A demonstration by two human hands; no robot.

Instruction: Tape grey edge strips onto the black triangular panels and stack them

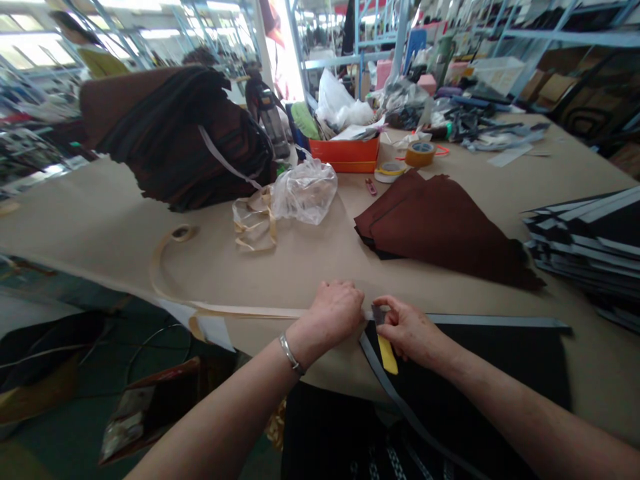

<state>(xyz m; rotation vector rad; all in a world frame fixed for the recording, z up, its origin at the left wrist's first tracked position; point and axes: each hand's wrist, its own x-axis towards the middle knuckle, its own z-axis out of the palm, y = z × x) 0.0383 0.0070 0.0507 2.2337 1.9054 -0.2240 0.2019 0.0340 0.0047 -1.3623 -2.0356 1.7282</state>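
Observation:
My left hand, with a silver bracelet at the wrist, is closed at the corner of a black fabric panel, on the end of a pale tape strip. The strip runs left along the table's front edge to a small tape roll. My right hand pinches a small flat tool with a yellow handle and a greyish upper part, close to the left fingers. Grey bands border the panel's far edge and its curved near edge. The left fingertips are partly hidden.
Brown fabric pieces lie beyond my right hand, with a stack of grey-edged black pieces farther right. A tall dark fabric pile, a clear plastic bag and an orange box stand farther back. A person is at far left.

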